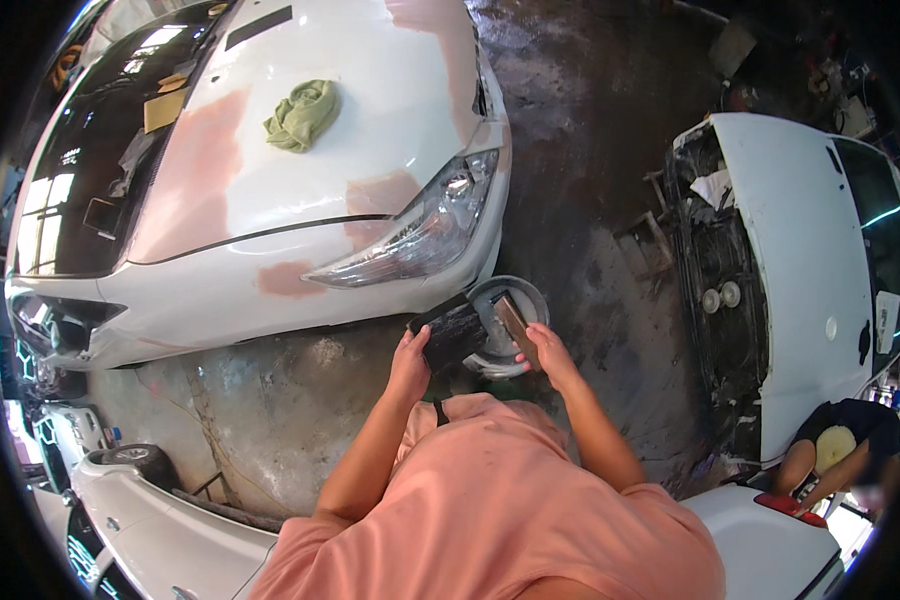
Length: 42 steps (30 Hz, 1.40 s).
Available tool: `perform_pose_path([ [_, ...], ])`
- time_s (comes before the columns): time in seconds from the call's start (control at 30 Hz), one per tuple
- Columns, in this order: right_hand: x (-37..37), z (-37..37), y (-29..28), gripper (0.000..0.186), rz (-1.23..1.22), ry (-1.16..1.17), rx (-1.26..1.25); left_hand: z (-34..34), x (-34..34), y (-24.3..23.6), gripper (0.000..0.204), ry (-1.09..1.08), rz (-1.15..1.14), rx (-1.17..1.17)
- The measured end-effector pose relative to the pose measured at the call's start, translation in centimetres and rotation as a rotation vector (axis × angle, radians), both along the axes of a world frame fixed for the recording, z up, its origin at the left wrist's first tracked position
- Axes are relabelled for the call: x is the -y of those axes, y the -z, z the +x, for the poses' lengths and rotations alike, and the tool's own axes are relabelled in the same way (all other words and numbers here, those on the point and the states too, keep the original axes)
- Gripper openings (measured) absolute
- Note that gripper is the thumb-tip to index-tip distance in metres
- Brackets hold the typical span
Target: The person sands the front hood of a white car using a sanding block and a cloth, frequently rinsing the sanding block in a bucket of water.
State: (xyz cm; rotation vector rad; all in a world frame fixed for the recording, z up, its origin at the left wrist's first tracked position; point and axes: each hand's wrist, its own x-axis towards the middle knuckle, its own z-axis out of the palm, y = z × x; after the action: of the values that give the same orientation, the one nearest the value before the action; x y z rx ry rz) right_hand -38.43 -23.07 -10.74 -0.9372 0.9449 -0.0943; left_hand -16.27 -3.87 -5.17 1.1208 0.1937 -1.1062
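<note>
My left hand [410,350] is closed on a thin black sheet [450,335], probably abrasive paper, with a dark, shiny surface. My right hand [538,348] grips a narrow dark-brown block [510,316], tilted upright beside the sheet. Both are held over or close to a grey round tub [532,298]; whether they touch it I cannot tell. Just ahead stands a white car [370,120] with pink patches [202,160] on its hood and fender and a clear headlight [420,240]. A crumpled green cloth [300,118] lies on that hood.
A white car body [800,250] with an exposed front end stands at the right, near a metal stand [640,245]. Other white car bodies [170,520] are at the lower left and lower right. A co-worker [835,440] bends at the lower right. A thin hose [230,450] crosses the concrete floor.
</note>
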Motion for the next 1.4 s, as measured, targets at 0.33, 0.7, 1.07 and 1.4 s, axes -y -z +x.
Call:
perform_pose_path([
  [0.33,-3.5,3.6,-7.6,0.056,-0.608,0.023,0.159,-0.9,4.6,-4.0,0.033,0.147,-0.266,-0.029],
  [0.7,1.3,3.1,-11.2,0.049,-0.205,0.236,0.358,0.3,5.4,-6.1,0.034,0.272,-0.239,-0.028],
  [1.07,0.7,4.2,-10.4,0.032,-0.53,0.155,0.147,-2.7,7.7,-1.8,0.067,0.58,-0.022,0.444],
  [1.4,-3.3,6.9,-10.8,0.037,-0.47,0.012,0.17,-2.3,6.1,-2.6,0.044,0.209,-0.13,0.049],
])
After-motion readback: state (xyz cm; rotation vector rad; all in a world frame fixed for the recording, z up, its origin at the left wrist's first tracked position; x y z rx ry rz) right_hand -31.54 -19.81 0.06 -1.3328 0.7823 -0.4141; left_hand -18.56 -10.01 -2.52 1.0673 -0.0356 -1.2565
